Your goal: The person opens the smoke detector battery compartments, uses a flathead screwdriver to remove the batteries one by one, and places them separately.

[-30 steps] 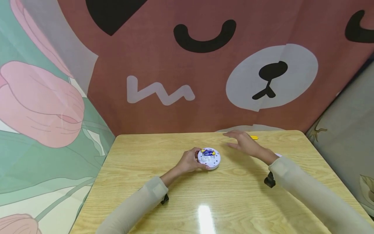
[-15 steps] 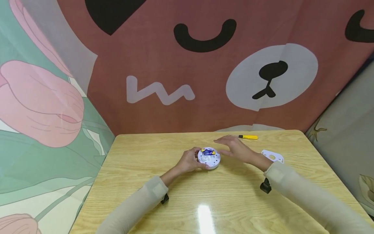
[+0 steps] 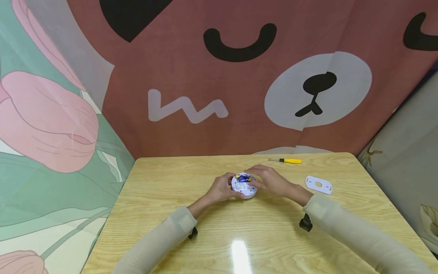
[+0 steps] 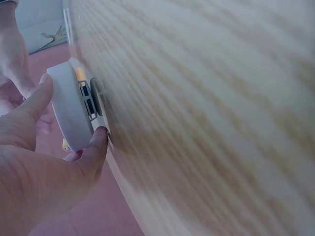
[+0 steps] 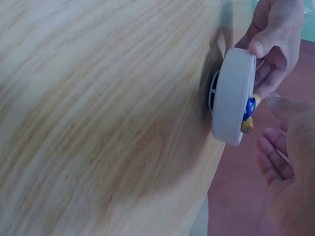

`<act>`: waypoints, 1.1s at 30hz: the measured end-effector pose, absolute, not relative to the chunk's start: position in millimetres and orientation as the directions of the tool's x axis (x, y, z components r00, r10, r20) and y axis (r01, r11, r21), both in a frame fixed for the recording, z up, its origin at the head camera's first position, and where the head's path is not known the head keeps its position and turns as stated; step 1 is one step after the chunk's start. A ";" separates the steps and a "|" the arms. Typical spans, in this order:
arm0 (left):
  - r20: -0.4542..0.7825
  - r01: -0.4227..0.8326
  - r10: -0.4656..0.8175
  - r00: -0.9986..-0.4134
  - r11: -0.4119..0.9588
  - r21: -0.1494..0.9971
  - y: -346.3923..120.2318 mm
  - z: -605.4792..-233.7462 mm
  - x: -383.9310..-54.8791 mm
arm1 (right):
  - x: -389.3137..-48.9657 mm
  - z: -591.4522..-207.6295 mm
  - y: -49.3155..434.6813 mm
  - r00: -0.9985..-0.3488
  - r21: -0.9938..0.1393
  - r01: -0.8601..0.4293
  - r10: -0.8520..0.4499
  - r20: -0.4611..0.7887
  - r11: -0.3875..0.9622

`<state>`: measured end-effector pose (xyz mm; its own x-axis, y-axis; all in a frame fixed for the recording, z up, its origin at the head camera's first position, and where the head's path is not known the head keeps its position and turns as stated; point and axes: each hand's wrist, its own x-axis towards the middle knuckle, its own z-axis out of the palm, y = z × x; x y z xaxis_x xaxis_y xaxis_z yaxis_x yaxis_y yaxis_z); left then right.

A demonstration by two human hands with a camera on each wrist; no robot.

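My left hand (image 3: 220, 189) grips a round white smoke detector (image 3: 243, 193) by its left rim, thumb in front and fingers behind. The detector's back faces up, with its vented side toward the wooden table in the left wrist view. Blue batteries with yellow ends (image 3: 243, 178) sit on the raised back, poking out above it in the right wrist view. Over the detector's right side hovers my right hand (image 3: 272, 180), its thumb and fingers spread around the batteries. In the right wrist view, these fingers (image 5: 275, 160) hold nothing and stay a little apart from the batteries.
A white mounting plate (image 3: 311, 183) with a round hole lies on the table (image 3: 164, 175) to the right. Behind it, near the far edge, rests a yellow-handled screwdriver (image 3: 291, 161). A printed cloth (image 3: 191, 137) hangs just beyond the table.
My right hand has moved left and slightly toward me, from above the screwdriver to over the detector. The screwdriver and mounting plate have come into full view. My left hand has stayed put.
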<state>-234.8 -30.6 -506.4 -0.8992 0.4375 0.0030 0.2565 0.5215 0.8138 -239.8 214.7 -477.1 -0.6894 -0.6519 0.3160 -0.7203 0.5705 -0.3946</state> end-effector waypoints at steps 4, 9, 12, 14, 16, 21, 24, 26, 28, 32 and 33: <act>-0.003 0.254 0.435 -0.900 0.531 0.808 -31.0 -506.4 -234.5 | -239.6 -482.1 209.8 -0.678 -0.382 -0.732 -0.658 0.327 0.564; -0.002 0.260 0.435 -0.900 0.541 0.800 -31.0 -506.0 -233.7 | -238.1 -487.7 204.9 -0.678 -0.367 -0.733 -0.658 0.328 0.572; 0.007 0.270 0.437 -0.899 0.542 0.796 -30.8 -506.6 -234.0 | -237.5 -490.0 203.3 -0.687 -0.372 -0.724 -0.651 0.322 0.581; 0.011 0.274 0.438 -0.899 0.543 0.794 -30.7 -507.2 -234.5 | -238.2 -491.9 202.8 -0.691 -0.369 -0.721 -0.647 0.321 0.587; 0.012 0.275 0.437 -0.900 0.544 0.793 -30.7 -507.7 -235.2 | -238.8 -493.9 202.4 -0.693 -0.364 -0.719 -0.645 0.322 0.592; 0.010 0.266 0.431 -0.902 0.537 0.801 -30.6 -507.5 -235.3 | -238.6 -497.4 200.9 -0.699 -0.364 -0.714 -0.639 0.322 0.598; 0.004 0.257 0.429 -0.903 0.533 0.806 -30.5 -507.3 -235.0 | -238.8 -498.7 200.6 -0.704 -0.370 -0.710 -0.631 0.327 0.600; 0.000 0.252 0.427 -0.904 0.535 0.807 -30.6 -507.3 -235.1 | -239.2 -499.3 200.6 -0.706 -0.378 -0.707 -0.625 0.334 0.598; -0.003 0.250 0.423 -0.906 0.541 0.803 -30.8 -507.2 -235.4 | -239.6 -499.9 200.6 -0.707 -0.388 -0.706 -0.619 0.340 0.593; -0.006 0.247 0.423 -0.906 0.541 0.804 -31.1 -507.9 -235.5 | -240.5 -501.9 200.6 -0.714 -0.409 -0.698 -0.609 0.344 0.587; -0.007 0.247 0.424 -0.906 0.541 0.804 -31.1 -508.1 -235.5 | -240.6 -502.3 200.5 -0.717 -0.416 -0.695 -0.606 0.343 0.587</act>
<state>-235.5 -31.1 -508.1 -0.9058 0.4237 -0.0069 0.2468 0.5408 0.8041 -240.6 200.5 -502.3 -0.7174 -0.6064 0.3430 -0.6948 0.5866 -0.4161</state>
